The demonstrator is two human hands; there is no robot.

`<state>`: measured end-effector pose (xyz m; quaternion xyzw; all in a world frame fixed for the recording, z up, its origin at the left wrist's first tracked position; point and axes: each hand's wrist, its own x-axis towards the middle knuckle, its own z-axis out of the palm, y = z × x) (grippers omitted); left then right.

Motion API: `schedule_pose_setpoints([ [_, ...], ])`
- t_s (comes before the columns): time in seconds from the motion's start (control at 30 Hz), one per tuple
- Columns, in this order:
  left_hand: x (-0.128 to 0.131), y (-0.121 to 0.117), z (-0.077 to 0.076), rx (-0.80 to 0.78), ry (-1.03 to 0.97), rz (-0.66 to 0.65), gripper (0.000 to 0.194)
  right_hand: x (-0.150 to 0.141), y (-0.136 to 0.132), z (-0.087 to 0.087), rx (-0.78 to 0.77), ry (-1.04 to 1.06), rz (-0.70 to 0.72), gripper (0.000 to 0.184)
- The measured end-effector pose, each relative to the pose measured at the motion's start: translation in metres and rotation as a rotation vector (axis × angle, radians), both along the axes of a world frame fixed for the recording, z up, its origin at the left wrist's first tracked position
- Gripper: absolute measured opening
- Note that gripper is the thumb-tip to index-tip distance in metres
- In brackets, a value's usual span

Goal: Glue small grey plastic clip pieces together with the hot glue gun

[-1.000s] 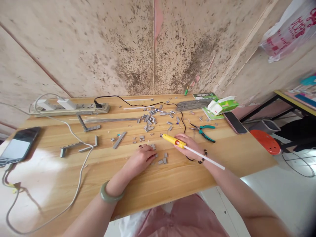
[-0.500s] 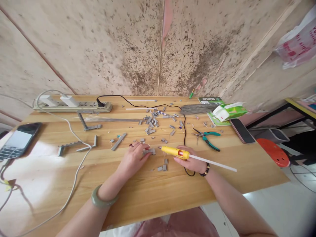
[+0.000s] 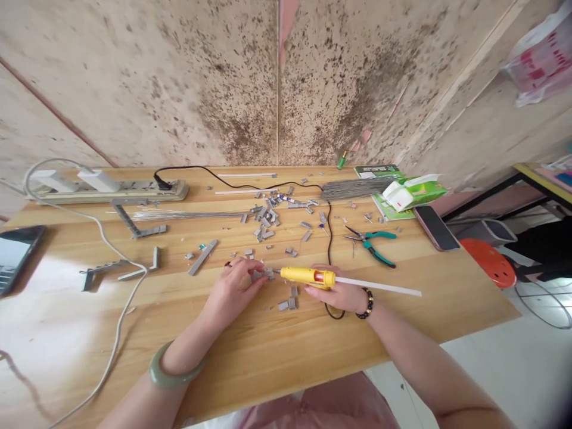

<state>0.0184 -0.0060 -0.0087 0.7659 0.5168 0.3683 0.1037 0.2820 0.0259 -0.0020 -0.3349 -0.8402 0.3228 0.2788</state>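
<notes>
Pointing left, long axis crosswise: glue gun (image 3: 304, 275)

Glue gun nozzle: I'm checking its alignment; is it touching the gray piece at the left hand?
Cannot tell. The head view shows the nozzle near the edge of the gray piece, but contact or a slight gap isn't discernible.
</notes>
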Motion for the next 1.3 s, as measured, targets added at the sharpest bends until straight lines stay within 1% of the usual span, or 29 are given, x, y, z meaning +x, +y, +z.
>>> schedule_pose_setpoints([
  [0.13, 0.0008, -0.0006, 0.0024, 0.002, -0.017, -0.012, 0.009, -0.0015, -0.0004, 0.0036, -0.028, 0.008, 0.006, 0.021],
  [0.27, 0.001, -0.001, 0.0029, -0.01, -0.003, -0.009, 0.009, -0.0002, -0.0002, 0.0017, -0.038, 0.019, 0.019, 0.02],
  [0.5, 0.0018, -0.0019, 0.005, -0.014, -0.003, -0.019, 0.01, 0.0011, 0.0004, 0.0004, -0.001, -0.008, 0.006, 0.021],
  [0.63, 0.0024, -0.0032, 0.0069, -0.055, -0.011, -0.029, 0.01, 0.0013, 0.0007, -0.0002, 0.024, -0.011, 0.001, 0.018],
  [0.9, 0.0024, -0.0027, 0.0075, -0.044, -0.003, 0.024, 0.012, 0.0009, 0.0003, 0.0057, 0.026, -0.008, 0.014, 0.021],
  [1.03, 0.0029, -0.0029, 0.0081, -0.039, 0.0, 0.022, 0.011, 0.0008, 0.0008, 0.0053, 0.012, -0.014, 0.015, 0.021],
  [1.17, 0.0031, -0.003, 0.0086, -0.037, -0.001, 0.008, 0.01, 0.0009, 0.0009, 0.0039, 0.031, 0.014, 0.009, 0.02],
  [1.3, 0.0023, -0.0025, 0.0075, -0.028, 0.009, 0.024, 0.011, 0.0008, -0.0001, 0.0065, -0.019, 0.01, 0.021, 0.02],
])
